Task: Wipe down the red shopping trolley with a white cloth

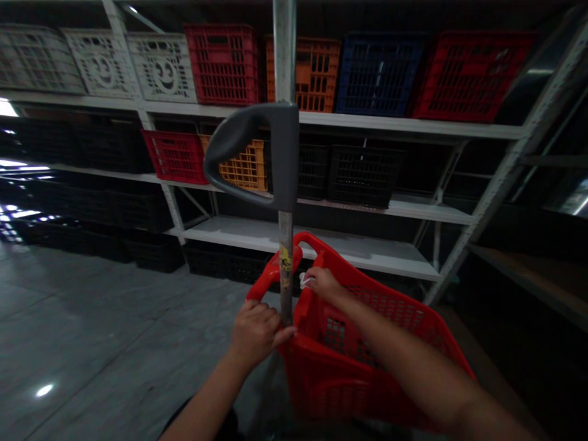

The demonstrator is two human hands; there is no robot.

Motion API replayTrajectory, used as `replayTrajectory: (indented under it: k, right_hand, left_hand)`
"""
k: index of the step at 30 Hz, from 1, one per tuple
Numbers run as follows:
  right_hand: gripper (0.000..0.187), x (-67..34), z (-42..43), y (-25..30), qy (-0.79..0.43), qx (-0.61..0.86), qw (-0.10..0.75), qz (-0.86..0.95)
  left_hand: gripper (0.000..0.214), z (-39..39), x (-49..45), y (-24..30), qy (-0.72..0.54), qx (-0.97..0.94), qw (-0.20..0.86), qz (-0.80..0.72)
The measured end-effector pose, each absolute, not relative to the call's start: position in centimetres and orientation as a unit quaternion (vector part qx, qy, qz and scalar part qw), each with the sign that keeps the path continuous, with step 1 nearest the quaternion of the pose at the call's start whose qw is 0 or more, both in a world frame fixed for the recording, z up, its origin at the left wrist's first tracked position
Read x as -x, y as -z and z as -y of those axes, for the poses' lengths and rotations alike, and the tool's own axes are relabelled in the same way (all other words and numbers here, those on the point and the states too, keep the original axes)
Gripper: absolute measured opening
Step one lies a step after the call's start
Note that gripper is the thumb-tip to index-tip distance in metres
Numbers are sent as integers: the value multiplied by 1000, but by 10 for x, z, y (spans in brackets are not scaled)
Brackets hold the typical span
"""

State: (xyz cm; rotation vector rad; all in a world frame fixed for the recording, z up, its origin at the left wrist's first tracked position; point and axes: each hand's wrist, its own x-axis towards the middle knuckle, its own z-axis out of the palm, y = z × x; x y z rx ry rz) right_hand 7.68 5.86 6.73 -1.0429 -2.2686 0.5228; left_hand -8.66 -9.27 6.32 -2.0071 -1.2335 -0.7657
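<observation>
Left hand: your left hand (257,327) is curled over the red handle (264,283) at the basket's left end, the thumb stretched toward the pole.
Right hand: your right hand (325,285) is pinched nearly closed on a small white thing (305,280), just inside the basket's far left corner; you can't tell what it is.
Red basket: the red basket (331,355) sits below your right forearm, which crosses over it; its walls are slotted, and your forearm hides part of the inside.
Metal pole: at the basket's left end, the metal pole (285,294) rises between your hands, with a yellow sticker (285,258) low on it and a grey grip (285,159) higher up; it cuts across your view.
Rack: beyond the basket stands a white rack (220,229).
Crates: above and beyond the basket, you have red (225,64), orange (316,70) and blue crates (379,73) on the upper shelf, black crates (367,174) below.
Floor: grey floor (114,318) stretches left of the basket.
</observation>
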Motion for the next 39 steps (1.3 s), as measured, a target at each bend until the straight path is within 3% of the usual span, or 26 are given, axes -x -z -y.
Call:
replayTrajectory:
  k: [5, 11, 17, 24, 28, 32, 39]
  right_hand:
    - [16, -84, -14, -65, -214, 257, 270, 903]
    - [20, -76, -33, -68, -146, 396, 313, 851]
    - [22, -78, -6, -64, -183, 302, 282, 892]
    - [21, -80, -17, -66, -197, 400, 326, 834]
    - [12, -84, 2, -73, -299, 338, 292, 843]
    - [10, -93, 37, -78, -351, 334, 363, 796]
    - [24, -134, 65, -42, -250, 379, 411, 790]
  left_hand:
    - [35, 91, 87, -64, 281, 768, 320, 479]
    - [37, 85, 88, -64, 259, 765, 330, 489]
    - [35, 84, 87, -66, 248, 765, 338, 489]
    - [38, 79, 86, -72, 245, 758, 358, 486]
    - [38, 71, 89, -73, 238, 761, 364, 481]
    - [39, 66, 92, -74, 233, 764, 351, 488]
    - [38, 62, 96, -75, 232, 775, 341, 479]
